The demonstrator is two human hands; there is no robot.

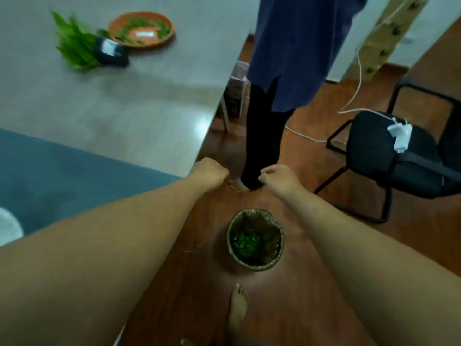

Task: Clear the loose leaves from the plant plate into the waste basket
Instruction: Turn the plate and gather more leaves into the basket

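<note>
A woven waste basket (270, 222) stands on the wooden floor between my forearms, with green leaves (245, 243) lying inside it. My left hand (209, 172) and my right hand (280, 179) are stretched out beyond the basket, above the floor, both with fingers curled in and nothing visible in them. Far off on the grey table, an orange plant plate (117, 23) holds scattered loose leaves (139, 22) around a white label. Beside it a green plant in a black pot (109, 51) lies tipped on its side.
The table edge (219, 103) runs diagonally just left of my left hand. Another person in a blue garment (294, 46) stands barefoot right behind the basket. A black chair (394, 156) with a white charger and cable is on the right. My own foot (237, 310) is near the basket.
</note>
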